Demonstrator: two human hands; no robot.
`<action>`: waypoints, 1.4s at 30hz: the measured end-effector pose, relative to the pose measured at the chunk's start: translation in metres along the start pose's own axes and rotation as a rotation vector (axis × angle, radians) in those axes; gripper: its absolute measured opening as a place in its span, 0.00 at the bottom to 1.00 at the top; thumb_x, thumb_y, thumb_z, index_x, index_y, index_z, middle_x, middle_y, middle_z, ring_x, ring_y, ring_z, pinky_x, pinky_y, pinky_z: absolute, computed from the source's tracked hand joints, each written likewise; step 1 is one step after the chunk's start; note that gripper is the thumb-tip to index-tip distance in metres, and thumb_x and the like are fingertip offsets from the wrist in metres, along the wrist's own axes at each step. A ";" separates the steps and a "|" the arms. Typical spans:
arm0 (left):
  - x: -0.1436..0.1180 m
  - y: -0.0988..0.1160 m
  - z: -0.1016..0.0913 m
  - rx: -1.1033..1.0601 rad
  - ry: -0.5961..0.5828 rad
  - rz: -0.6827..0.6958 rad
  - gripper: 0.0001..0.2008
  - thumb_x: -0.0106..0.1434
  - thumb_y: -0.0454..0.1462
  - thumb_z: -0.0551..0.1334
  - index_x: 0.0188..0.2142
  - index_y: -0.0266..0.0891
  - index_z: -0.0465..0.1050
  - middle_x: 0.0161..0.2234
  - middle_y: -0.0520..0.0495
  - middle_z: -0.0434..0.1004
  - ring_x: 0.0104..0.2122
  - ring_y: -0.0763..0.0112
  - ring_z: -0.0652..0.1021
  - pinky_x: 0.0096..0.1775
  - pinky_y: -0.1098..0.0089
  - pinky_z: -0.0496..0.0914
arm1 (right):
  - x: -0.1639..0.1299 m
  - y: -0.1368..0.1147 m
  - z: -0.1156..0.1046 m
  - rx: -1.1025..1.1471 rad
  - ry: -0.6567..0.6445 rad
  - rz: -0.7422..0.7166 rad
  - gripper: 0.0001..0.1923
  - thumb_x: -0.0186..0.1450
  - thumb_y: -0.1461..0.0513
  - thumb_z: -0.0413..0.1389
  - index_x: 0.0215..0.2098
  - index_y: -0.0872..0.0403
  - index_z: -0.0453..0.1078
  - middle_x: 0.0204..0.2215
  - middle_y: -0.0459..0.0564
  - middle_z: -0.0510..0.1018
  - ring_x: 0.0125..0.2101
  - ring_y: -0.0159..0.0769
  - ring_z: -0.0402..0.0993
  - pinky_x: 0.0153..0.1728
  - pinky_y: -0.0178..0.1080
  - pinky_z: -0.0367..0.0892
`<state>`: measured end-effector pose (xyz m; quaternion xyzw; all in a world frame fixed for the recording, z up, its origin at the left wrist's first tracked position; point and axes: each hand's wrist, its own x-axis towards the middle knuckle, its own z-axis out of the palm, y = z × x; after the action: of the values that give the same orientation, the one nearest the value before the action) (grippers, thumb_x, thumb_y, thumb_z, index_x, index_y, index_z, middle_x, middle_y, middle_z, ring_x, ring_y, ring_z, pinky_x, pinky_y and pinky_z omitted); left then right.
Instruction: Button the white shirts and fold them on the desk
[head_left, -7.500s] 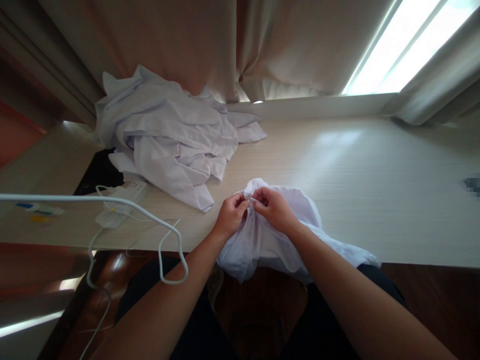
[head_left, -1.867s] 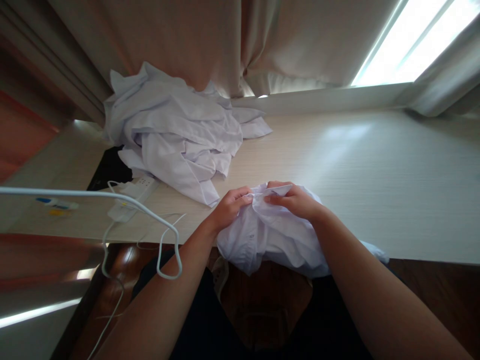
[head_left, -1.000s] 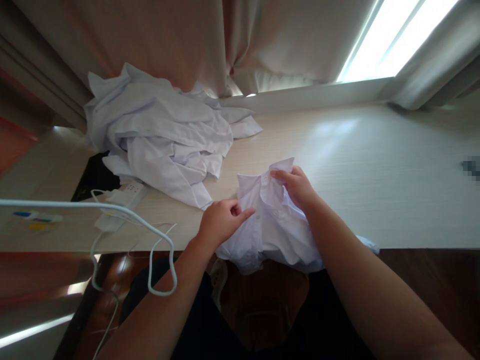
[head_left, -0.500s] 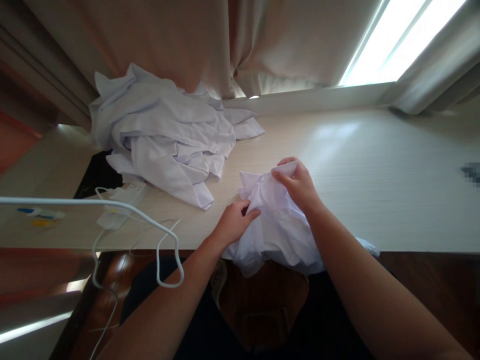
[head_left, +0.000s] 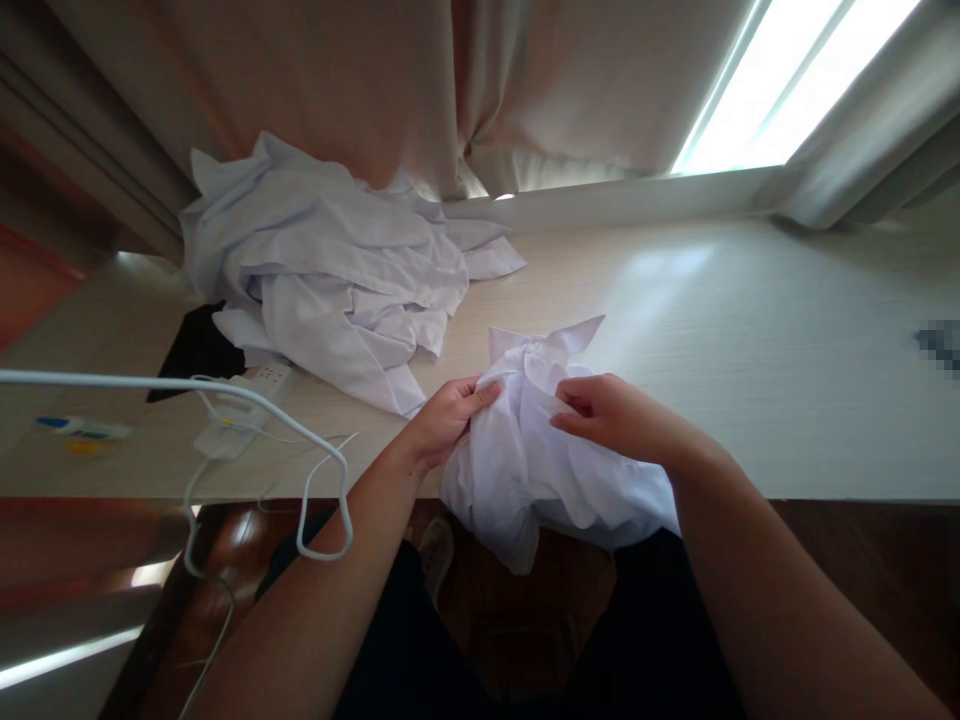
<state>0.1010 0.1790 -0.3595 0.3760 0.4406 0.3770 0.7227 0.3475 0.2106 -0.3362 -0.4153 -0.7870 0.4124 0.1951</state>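
Working on the white shirt (head_left: 525, 450), lying bunched at the near edge of the table (head_left: 750, 330) and hanging partly over it toward the lap. Gripping a fold on its left side with the left hand (head_left: 442, 418); pinching the front cloth with the right hand (head_left: 611, 415). Probably arranging the shirt front near the collar; next calling for a steady pull to flatten it. Reading no brand, label or writing anywhere.
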 end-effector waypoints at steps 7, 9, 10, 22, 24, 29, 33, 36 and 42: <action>-0.002 0.023 0.006 -0.193 0.123 0.210 0.19 0.64 0.50 0.64 0.45 0.37 0.76 0.36 0.43 0.80 0.35 0.64 0.80 0.38 0.66 0.74 | 0.004 -0.024 -0.002 0.687 0.402 0.031 0.16 0.59 0.51 0.63 0.28 0.51 0.65 0.23 0.44 0.68 0.21 0.30 0.60 0.22 0.35 0.54; 0.000 0.024 0.013 -0.186 0.125 0.237 0.18 0.63 0.50 0.65 0.43 0.38 0.76 0.36 0.44 0.80 0.35 0.65 0.79 0.39 0.66 0.74 | 0.005 -0.030 0.001 0.731 0.476 0.014 0.15 0.59 0.51 0.63 0.28 0.50 0.65 0.25 0.45 0.70 0.22 0.30 0.63 0.23 0.35 0.58; 0.002 0.023 0.017 -0.176 0.116 0.238 0.18 0.62 0.49 0.66 0.43 0.37 0.76 0.36 0.45 0.79 0.35 0.66 0.79 0.39 0.66 0.74 | 0.006 -0.031 0.003 0.748 0.494 0.010 0.15 0.60 0.51 0.63 0.29 0.50 0.66 0.26 0.45 0.71 0.23 0.31 0.64 0.24 0.35 0.60; 0.027 -0.025 0.022 -0.130 0.289 0.152 0.19 0.55 0.46 0.72 0.38 0.36 0.73 0.31 0.48 0.77 0.29 0.71 0.77 0.35 0.68 0.73 | 0.031 0.011 0.047 0.685 0.382 0.122 0.14 0.60 0.51 0.63 0.37 0.53 0.76 0.34 0.50 0.81 0.34 0.40 0.76 0.38 0.42 0.72; 0.024 -0.026 0.017 -0.143 0.302 0.156 0.18 0.55 0.46 0.72 0.38 0.36 0.74 0.31 0.49 0.77 0.29 0.72 0.77 0.35 0.70 0.73 | 0.031 0.010 0.049 0.583 0.368 0.105 0.13 0.60 0.52 0.63 0.38 0.52 0.77 0.35 0.50 0.82 0.36 0.40 0.77 0.40 0.42 0.71; 0.016 -0.029 0.014 -0.191 0.318 0.162 0.17 0.56 0.45 0.71 0.39 0.36 0.74 0.31 0.49 0.77 0.29 0.73 0.76 0.34 0.73 0.73 | 0.029 0.006 0.054 0.373 0.348 0.087 0.11 0.62 0.54 0.61 0.35 0.53 0.78 0.33 0.50 0.83 0.35 0.39 0.78 0.38 0.40 0.70; 0.011 -0.034 0.014 -0.235 0.310 0.171 0.17 0.56 0.44 0.72 0.38 0.35 0.75 0.31 0.48 0.76 0.29 0.74 0.76 0.34 0.73 0.73 | 0.029 0.006 0.057 0.308 0.322 0.107 0.10 0.61 0.56 0.61 0.36 0.54 0.79 0.33 0.50 0.83 0.34 0.39 0.79 0.38 0.39 0.70; 0.007 -0.038 0.014 -0.242 0.295 0.171 0.16 0.55 0.42 0.73 0.38 0.35 0.75 0.33 0.47 0.77 0.30 0.73 0.76 0.35 0.72 0.73 | 0.028 0.008 0.058 0.292 0.304 0.139 0.10 0.61 0.56 0.62 0.37 0.53 0.79 0.33 0.50 0.84 0.34 0.39 0.79 0.36 0.39 0.70; 0.002 -0.048 0.012 -0.132 0.240 0.128 0.16 0.57 0.45 0.71 0.37 0.34 0.76 0.30 0.48 0.75 0.29 0.72 0.75 0.35 0.70 0.73 | 0.029 0.006 0.062 0.343 0.304 0.144 0.12 0.61 0.55 0.62 0.37 0.54 0.80 0.34 0.51 0.84 0.35 0.40 0.79 0.37 0.39 0.69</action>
<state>0.1234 0.1575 -0.3986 0.3071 0.4733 0.4928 0.6624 0.2936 0.2062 -0.3785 -0.4884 -0.6355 0.4855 0.3491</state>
